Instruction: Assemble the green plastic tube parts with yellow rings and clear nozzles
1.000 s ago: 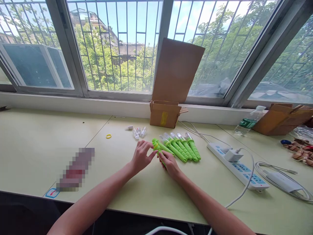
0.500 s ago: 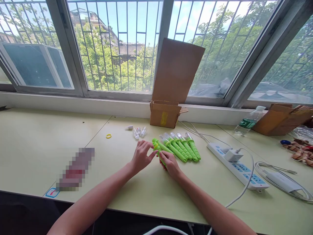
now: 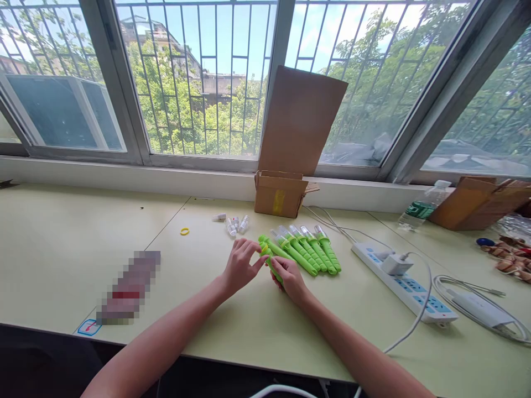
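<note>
Closed around a green ridged plastic handle (image 3: 269, 260) is my right hand (image 3: 289, 276), holding it tilted above the table. Thumb and fingers of my left hand (image 3: 240, 266) pinch a yellow ring (image 3: 264, 250) at the handle's upper end. Just behind my hands lies another green handle (image 3: 279, 247) with a bare threaded end. Beside it, several green handles with clear caps (image 3: 322, 247) lie in a row. Loose clear caps (image 3: 231, 226) rest farther back, left of the row. A second yellow ring (image 3: 185, 231) lies alone to the left.
An open cardboard box (image 3: 276, 194) stands by the window. On the right are a white power strip (image 3: 409, 287) with cables, a coiled charger (image 3: 483, 309), a plastic bottle (image 3: 423, 207) and another cardboard box (image 3: 468, 207). A pixelated patch (image 3: 128, 287) covers something at left.
</note>
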`<state>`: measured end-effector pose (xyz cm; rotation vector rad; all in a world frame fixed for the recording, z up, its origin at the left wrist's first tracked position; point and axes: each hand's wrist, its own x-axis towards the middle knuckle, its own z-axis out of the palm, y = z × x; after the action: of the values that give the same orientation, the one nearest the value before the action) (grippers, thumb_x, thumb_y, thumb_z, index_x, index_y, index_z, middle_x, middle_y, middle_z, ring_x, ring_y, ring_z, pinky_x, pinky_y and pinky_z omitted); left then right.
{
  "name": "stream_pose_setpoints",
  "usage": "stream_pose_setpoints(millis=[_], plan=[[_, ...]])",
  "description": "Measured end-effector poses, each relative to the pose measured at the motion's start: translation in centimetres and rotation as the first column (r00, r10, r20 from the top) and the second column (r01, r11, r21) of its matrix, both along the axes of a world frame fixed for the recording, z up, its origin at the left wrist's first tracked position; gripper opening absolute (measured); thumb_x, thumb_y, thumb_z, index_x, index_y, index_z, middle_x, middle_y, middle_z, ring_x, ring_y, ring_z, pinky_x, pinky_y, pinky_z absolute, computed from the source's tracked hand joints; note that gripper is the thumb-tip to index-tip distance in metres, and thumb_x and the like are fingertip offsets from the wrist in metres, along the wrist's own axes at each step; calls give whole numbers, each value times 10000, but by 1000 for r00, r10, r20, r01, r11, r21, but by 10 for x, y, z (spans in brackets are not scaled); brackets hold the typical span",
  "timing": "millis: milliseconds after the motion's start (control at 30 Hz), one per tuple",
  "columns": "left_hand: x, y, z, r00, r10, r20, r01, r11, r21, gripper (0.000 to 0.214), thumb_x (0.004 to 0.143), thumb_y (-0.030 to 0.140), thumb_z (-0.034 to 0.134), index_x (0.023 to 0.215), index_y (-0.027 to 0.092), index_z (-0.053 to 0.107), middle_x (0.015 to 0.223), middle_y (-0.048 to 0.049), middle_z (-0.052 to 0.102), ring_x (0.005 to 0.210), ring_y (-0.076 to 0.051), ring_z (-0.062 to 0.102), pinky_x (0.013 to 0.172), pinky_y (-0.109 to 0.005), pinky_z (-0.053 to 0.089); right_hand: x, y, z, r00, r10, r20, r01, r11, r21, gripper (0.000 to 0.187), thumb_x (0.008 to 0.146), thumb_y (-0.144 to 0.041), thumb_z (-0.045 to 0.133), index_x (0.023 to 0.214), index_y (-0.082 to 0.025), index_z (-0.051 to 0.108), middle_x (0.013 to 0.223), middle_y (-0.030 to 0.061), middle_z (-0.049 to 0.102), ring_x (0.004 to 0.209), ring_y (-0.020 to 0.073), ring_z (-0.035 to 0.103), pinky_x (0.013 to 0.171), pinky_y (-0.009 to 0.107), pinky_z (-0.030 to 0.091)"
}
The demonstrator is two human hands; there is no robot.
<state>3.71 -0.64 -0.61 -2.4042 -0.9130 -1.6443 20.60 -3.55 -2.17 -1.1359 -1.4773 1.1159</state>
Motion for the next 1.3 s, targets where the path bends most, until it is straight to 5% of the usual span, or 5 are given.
stream_pose_setpoints(millis=[633,800,1033,1300], plan=[[-1,-2,2,1000,-8,-8,8,1000,-7,163,819,288,645,823,209,503,824,-24,634,792,-180,555,755,-346,441,0,0,-1,1000,13,-16,-13,1000,9,393,849,-544,512,737,-171,563,471,-46,446,337,81,353,305,222,240],[-2,-1,-1,1000,2,-7,-2,1000,-11,166,817,288,646,822,211,500,811,-24,628,788,-184,547,751,-346,442,0,0,-1,998,-4,70,-1,997,74,416,854,-525,525,618,-186,480,471,-42,444,340,79,366,341,234,267],[-3,0,-4,1000,12,-7,-12,1000,-24,169,815,276,644,816,208,490,808,-21,624,778,-180,541,748,-342,440,0,1,-2,975,-55,217,11,980,200,316,827,-463,590,710,-173,552,528,-38,465,435,97,400,418,241,299],[-3,1,-3,1000,20,-13,-20,999,-35,166,816,280,642,804,208,493,798,-21,622,774,-180,545,737,-340,439,-1,2,-2,970,-72,234,27,981,193,319,827,-463,577,697,-173,542,531,-29,473,452,103,391,428,237,285]])
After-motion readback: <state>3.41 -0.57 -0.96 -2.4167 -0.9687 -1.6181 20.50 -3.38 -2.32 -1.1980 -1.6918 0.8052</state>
